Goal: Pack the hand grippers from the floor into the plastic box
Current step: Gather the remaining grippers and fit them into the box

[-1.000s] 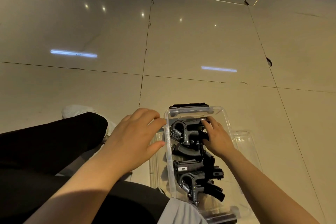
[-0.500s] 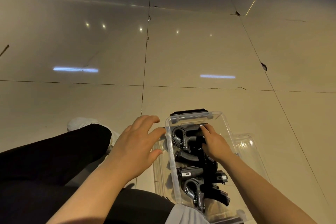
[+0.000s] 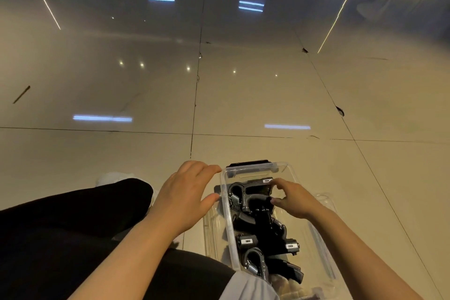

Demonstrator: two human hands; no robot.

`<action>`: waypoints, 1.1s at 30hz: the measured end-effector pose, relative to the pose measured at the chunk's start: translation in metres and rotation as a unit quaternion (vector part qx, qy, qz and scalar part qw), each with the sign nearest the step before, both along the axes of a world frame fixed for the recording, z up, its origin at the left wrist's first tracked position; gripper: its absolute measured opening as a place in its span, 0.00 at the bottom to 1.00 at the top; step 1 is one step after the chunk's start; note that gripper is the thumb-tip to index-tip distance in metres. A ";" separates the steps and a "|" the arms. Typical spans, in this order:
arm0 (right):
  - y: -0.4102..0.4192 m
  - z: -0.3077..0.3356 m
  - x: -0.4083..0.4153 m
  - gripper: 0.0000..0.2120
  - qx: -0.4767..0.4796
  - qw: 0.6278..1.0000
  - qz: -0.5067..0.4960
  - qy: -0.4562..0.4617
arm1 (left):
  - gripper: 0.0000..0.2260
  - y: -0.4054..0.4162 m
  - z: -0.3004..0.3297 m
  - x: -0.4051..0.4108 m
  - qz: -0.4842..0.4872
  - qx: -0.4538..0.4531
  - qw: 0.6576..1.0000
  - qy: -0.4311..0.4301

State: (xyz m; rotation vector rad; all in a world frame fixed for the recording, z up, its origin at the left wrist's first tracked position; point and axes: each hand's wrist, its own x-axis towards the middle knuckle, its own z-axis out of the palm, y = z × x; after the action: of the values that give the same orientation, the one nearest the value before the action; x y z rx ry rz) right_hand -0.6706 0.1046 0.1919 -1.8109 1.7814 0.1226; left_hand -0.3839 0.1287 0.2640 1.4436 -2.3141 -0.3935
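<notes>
A clear plastic box (image 3: 282, 170), long and rectangular with rounded corners and a black latch (image 3: 247, 163) at its far end, stands on the glossy beige tiled floor (image 3: 243, 95) in front of the seated person. Its thin transparent walls show the hand grippers (image 3: 265, 238) packed inside: black moulded handles lying across one another, with coiled metal springs catching the light (one near the far end, another near the close end). None of them can be seen lying loose on the floor.

The left hand (image 3: 185, 200) rests against the outside of the box's left wall, fingers loosely spread, thumb touching the rim, holding nothing. The right hand (image 3: 294, 200) reaches down into the far half of the box with forefinger and thumb curved toward each other around the handle of the topmost gripper (image 3: 250, 192); whether they actually press on it cannot be told.

A second clear plastic piece (image 3: 326, 204), perhaps the lid, lies under or just beside the box at its right. A leg in matte black fabric (image 3: 73, 221) stretches along the left of the box, and dark grout lines cut the floor into large squares.
</notes>
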 end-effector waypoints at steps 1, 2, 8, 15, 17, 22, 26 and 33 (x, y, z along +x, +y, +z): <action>0.002 0.008 0.004 0.24 -0.001 1.000 -0.002 -0.009 | 0.20 0.003 0.003 0.001 0.006 -0.006 1.000 0.006; 0.004 0.017 0.010 0.23 -0.004 1.000 -0.004 -0.024 | 0.18 0.006 0.007 0.003 0.014 -0.012 1.000 0.012; 0.009 0.072 0.072 0.12 -0.076 0.987 0.019 -0.141 | 0.10 0.027 0.022 0.030 0.110 -0.065 0.990 0.064; 0.003 0.160 0.187 0.10 -0.129 0.950 0.127 -0.256 | 0.03 0.066 0.080 0.097 0.244 -0.107 0.950 0.162; 0.004 0.187 0.229 0.10 -0.129 0.938 0.183 -0.266 | 0.02 0.080 0.100 0.133 0.283 -0.136 0.938 0.148; 0.008 0.248 0.335 0.07 -0.130 0.896 0.310 -0.290 | 0.03 0.112 0.150 0.238 0.406 -0.185 0.883 0.148; 0.004 0.274 0.424 0.08 -0.119 0.865 0.378 -0.308 | 0.02 0.130 0.169 0.310 0.478 -0.135 0.854 0.157; -0.007 0.192 0.560 0.20 -0.115 0.812 0.572 -0.020 | 0.03 0.133 0.104 0.374 0.578 -0.083 0.798 0.149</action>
State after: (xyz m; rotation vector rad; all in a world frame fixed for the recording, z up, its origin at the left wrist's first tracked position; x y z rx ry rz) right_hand -0.1106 0.0975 0.3842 -2.7898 0.4428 0.3334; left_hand -0.0103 0.2616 0.3677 2.1498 -0.8693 -0.0232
